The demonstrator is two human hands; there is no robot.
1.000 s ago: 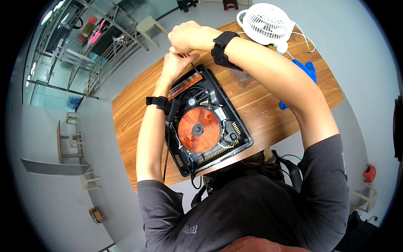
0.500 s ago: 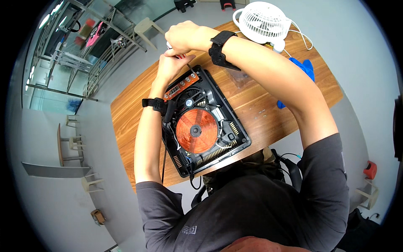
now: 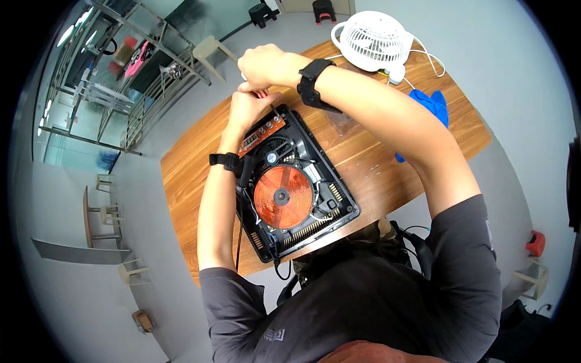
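Observation:
An opened induction cooker (image 3: 331, 189) lies on the table, its round copper coil (image 3: 266, 195) and small fan exposed. At its far end sits an orange circuit board (image 3: 266, 134) with buttons and a display. Over that end a screwdriver (image 3: 262, 94) with a red and white handle is held at a slant, its thin shaft reaching toward the cooker's far edge; I cannot tell what its tip touches. My right hand (image 3: 266, 66) is closed round the top of the handle. Lower down, my left hand (image 3: 247, 110) grips it too, thumb along the shaft side.
A white fan (image 3: 375, 41) with its cord stands at the table's far right. Nearer lie a blue cloth-like item (image 3: 428, 107), several small screws (image 3: 370, 168) and a clear container (image 3: 342, 124) partly behind my right arm. A black cable (image 3: 277, 260) hangs off the near edge.
The whole view has shifted slightly, so the table and hands sit lower in the picture. Both hands keep their hold on the screwdriver over the same end of the cooker.

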